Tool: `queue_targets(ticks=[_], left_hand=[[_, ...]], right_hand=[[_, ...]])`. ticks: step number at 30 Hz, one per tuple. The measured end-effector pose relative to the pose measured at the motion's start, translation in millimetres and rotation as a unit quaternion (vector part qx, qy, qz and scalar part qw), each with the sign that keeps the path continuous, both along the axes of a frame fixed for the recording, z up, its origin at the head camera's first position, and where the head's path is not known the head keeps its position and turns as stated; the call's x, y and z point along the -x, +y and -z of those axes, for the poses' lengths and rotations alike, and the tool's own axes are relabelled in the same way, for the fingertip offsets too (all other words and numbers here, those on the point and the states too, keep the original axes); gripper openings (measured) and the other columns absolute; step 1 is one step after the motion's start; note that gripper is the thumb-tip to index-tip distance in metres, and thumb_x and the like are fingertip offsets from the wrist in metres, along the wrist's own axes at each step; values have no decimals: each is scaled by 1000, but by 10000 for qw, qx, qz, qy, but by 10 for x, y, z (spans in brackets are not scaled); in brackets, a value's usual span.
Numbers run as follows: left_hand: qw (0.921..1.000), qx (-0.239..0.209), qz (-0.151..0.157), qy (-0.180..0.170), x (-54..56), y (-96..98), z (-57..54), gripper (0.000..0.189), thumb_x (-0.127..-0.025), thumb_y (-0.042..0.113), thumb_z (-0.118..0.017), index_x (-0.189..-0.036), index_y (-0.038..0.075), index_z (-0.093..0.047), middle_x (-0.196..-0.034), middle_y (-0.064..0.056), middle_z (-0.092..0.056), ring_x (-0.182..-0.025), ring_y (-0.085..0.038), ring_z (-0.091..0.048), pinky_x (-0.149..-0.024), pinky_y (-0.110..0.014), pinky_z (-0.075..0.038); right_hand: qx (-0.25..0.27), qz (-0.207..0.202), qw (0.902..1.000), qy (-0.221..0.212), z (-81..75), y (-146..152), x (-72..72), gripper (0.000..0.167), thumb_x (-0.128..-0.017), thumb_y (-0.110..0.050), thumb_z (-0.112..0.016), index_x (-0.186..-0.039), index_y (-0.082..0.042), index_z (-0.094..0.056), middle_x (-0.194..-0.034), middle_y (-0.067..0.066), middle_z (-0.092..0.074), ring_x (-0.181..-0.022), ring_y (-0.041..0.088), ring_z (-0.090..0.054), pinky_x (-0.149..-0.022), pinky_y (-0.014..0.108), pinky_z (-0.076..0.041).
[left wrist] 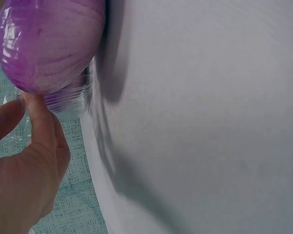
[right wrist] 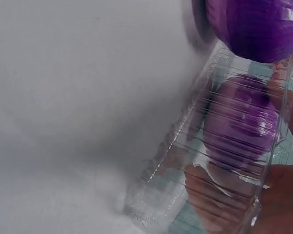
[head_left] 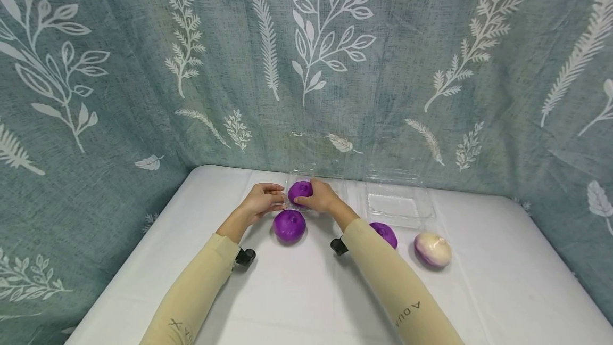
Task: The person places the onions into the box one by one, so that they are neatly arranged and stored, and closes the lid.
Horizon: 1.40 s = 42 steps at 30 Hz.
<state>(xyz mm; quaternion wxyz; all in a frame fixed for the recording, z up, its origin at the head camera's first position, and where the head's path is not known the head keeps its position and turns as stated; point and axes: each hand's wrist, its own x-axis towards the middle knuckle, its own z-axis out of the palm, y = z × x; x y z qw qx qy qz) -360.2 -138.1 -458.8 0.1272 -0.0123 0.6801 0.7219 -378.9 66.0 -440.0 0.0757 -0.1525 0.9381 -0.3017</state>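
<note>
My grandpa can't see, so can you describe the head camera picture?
A person's right hand holds a purple onion in a clear plastic container, with the left hand beside it. Another purple onion sits in front; to the right are a second clear container, a third purple onion partly hidden by a sleeve, and a white-and-purple onion.

A round purple vegetable sits, apparently, inside a clear container.

A round purple vegetable is partly blocking the left clear plastic box in front; nearer white cloth-covered tabletop is lying open.
</note>
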Motion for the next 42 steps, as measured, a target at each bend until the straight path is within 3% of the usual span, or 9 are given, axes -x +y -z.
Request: queue_targets(ticks=[6, 13, 17, 28, 42], left_hand=[[10000, 38, 13, 69, -16, 14, -2, 45, -98, -10, -56, -142, -16, -46, -104, -12, -55, -96, -25, -65, -89, -31, -64], [9999, -3, -38, 120, -16, 18, -7, 45, -97, -12, -55, -141, -17, -46, -101, -11, -55, -100, -28, -64, -97, -38, -62], [9999, 11, -37, 112, -23, 19, -23, 45, -97, -12, -55, -141, -16, -47, -102, -12, -54, -101, -29, -64, -95, -37, -62], [9999, 55, 47, 108, -17, 20, -23, 45, -98, -10, -55, -142, -16, -45, -108, -15, -55, -112, -37, -62, -100, -39, -60], [10000, 83, 5, 51, -27, 18, -22, 45, -98, -10, -56, -142, -15, -46, -107, -15, -55, -109, -36, -63, -96, -36, -62]], right_hand=[[28, 10, 9999, 102, -48, 58, -47, 65, -94, -37, -74, -136, 8, -52, -126, 23, -64, -119, 37, -61, -104, 47, -56], [-118, -157, 9996, 213, -185, 160, -132, 84, -95, -38, -72, -152, 11, -35, -152, 30, -44, -143, 43, -40, -122, 53, -36], [-279, -297, 9987, 299, -258, 231, -193, 82, -96, -39, -71, -153, 10, -36, -155, 28, -41, -146, 43, -36, -125, 54, -32], [-590, -544, 9961, 379, -445, 456, -468, 79, -98, -40, -69, -153, 7, -37, -156, 26, -41, -147, 42, -34, -123, 57, -33], [173, -948, 9919, 830, -425, 565, -833, 64, -97, -30, -70, -143, 9, -49, -142, 26, -54, -128, 43, -54, -108, 56, -51]])
